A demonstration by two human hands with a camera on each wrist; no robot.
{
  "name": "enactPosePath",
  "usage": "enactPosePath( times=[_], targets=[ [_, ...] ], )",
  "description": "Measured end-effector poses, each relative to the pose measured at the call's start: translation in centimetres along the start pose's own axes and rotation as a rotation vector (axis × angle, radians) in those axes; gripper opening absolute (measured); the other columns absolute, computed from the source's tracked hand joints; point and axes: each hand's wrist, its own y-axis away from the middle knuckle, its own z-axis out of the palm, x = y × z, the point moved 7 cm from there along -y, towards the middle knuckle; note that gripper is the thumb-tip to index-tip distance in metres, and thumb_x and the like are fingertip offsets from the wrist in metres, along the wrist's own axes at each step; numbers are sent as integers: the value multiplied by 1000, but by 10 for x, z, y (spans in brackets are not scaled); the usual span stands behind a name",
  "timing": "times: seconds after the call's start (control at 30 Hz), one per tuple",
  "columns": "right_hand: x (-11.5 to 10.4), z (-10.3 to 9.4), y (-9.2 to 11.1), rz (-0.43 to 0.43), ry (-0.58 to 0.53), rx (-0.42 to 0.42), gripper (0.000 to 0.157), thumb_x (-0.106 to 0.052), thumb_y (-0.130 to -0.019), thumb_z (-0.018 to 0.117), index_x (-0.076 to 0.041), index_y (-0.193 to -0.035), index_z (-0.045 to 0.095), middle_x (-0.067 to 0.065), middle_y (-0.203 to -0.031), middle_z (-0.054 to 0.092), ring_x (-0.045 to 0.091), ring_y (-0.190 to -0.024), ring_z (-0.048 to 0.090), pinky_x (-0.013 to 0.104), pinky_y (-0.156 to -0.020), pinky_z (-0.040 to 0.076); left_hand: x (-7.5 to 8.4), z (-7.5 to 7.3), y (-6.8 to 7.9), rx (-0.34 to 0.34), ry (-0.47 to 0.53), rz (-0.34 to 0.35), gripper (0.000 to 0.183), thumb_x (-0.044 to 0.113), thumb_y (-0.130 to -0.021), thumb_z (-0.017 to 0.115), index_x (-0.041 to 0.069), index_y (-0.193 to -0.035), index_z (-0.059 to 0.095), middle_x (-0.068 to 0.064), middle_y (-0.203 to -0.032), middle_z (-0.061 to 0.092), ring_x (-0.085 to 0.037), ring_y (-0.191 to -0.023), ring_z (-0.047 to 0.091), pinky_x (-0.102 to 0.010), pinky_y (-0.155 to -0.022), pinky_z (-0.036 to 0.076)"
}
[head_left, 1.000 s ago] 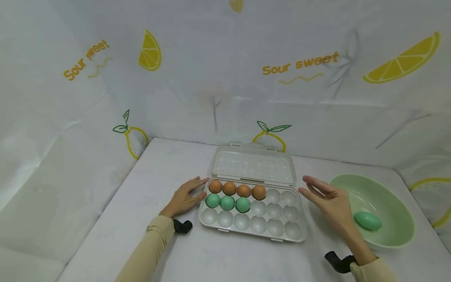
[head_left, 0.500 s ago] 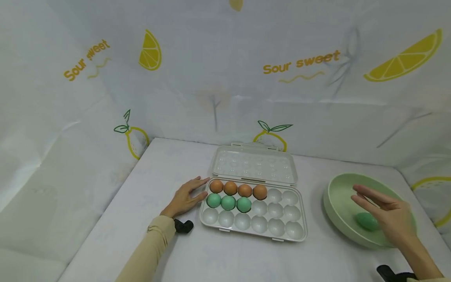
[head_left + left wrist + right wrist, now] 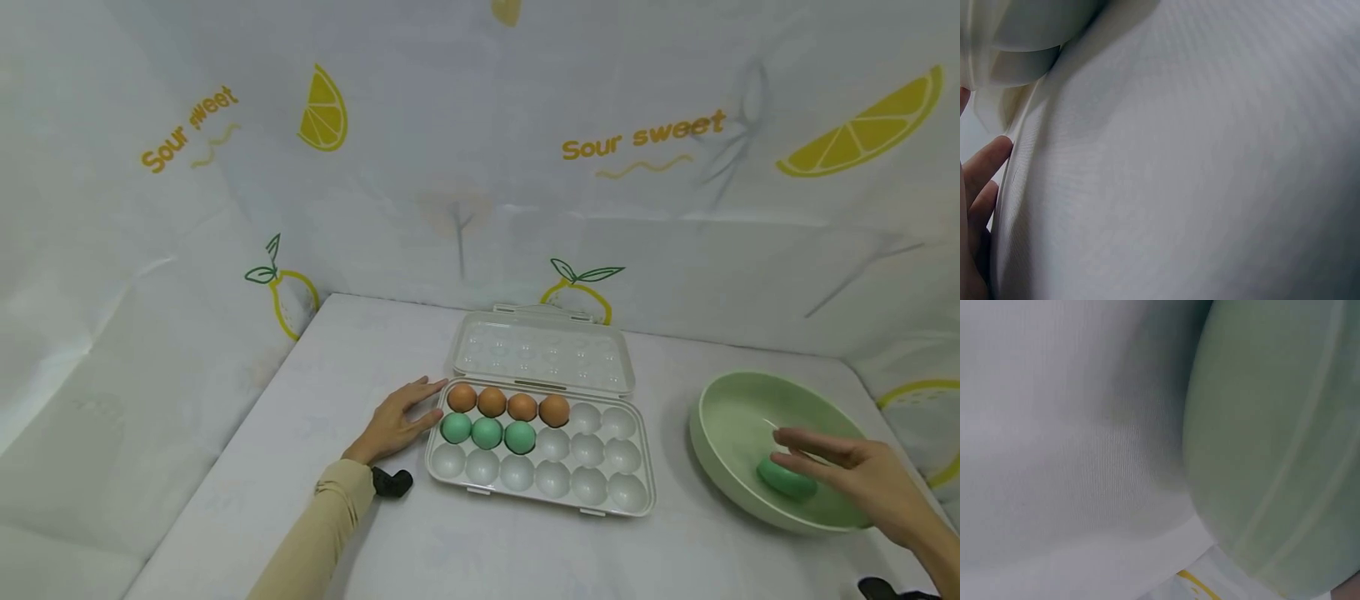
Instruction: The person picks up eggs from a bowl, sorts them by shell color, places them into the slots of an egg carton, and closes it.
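An egg tray (image 3: 480, 483) with its lid (image 3: 540, 350) folded back lies mid-table. Four or fewer per row, brown eggs (image 3: 492, 402) fill the left part of its back row, and three green eggs (image 3: 487, 432) sit in the middle row. My left hand (image 3: 397, 423) rests at the tray's left edge, fingers relaxed, fingertips right at the rim. At the right, my right hand (image 3: 862, 479) reaches over a pale green bowl (image 3: 720, 442), thumb and fingers spread. A green egg (image 3: 783, 477) lies inside the bowl, partly overlapped by those fingers.
A white cloth covers the table (image 3: 300, 467). Behind it hangs a pale sheet (image 3: 420, 208) printed with lemons and lettering. In the right wrist view, the bowl's outer wall (image 3: 1254, 437) fills the right side. Several cups of the tray hold no egg.
My right hand has moved right from beside the tray to over the bowl, then lowered towards the green egg. The left hand has stayed at the tray's edge.
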Motion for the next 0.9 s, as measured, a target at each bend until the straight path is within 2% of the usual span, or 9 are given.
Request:
enactPosePath(
  times=[0.23,0.37,0.43,0.57,0.67,0.73,0.77,0.83,0.9],
  targets=[
    [6,5,-3,14,35,-99,48,-23,-98,71,4,-136,62,-46,-113,54,-28,-100,50,3,-71,46,1,1,0,0,2,2,54,33,-97,69,22,-148,56,-10,-154,55,-38,-150,41,-65,-123,31],
    [2,9,-6,-51,67,-97,48,-18,-91,79,7,-130,65,-44,-111,55,-26,-98,54,3,-74,50,3,-1,0,3,2,10,54,32,-97,69,21,-148,56,-10,-153,55,-38,-150,41,-65,-123,31],
    [0,12,-8,-96,128,-78,46,-17,-85,84,4,-124,71,-39,-109,61,-28,-97,49,1,-73,48,3,-1,-1,8,2,13,54,31,-97,70,21,-148,57,-10,-153,56,-38,-150,42,-65,-123,31],
    [-5,19,-12,-155,289,-73,44,-19,-75,91,-2,-113,77,-1,-107,79,-28,-92,42,7,-69,49,4,-1,-1,7,-1,5,54,31,-97,70,21,-147,57,-10,-153,56,-38,-150,42,-65,-123,31],
    [-7,25,-14,-160,321,-120,45,-18,-75,90,1,-113,76,27,-109,75,-26,-90,43,13,-68,51,3,-1,-1,1,-3,-2,54,31,-97,70,21,-148,57,-10,-153,55,-38,-150,41,-64,-123,31],
    [-7,26,-14,-157,307,-126,46,-18,-76,90,3,-114,76,27,-110,75,-26,-90,44,14,-68,52,3,0,-1,1,-3,-3,54,31,-97,70,21,-148,57,-10,-153,55,-37,-150,42,-64,-123,31],
    [-7,26,-13,-154,290,-116,46,-18,-76,90,3,-114,75,20,-109,77,-26,-91,44,14,-68,53,3,0,-1,1,-3,-2,54,31,-97,70,21,-148,57,-10,-153,56,-37,-150,42,-64,-123,31],
    [-7,25,-11,-155,236,-95,46,-16,-78,89,4,-116,74,-5,-111,76,-28,-94,42,12,-68,54,3,0,0,2,-2,0,54,31,-97,70,21,-147,57,-10,-153,56,-38,-150,42,-63,-123,31],
    [-8,24,-9,-165,175,-57,45,-14,-79,88,4,-118,74,-29,-110,66,-30,-97,41,9,-70,55,2,0,0,3,-3,-1,54,31,-97,70,21,-148,57,-10,-152,56,-37,-150,42,-63,-123,31]
  ],
)
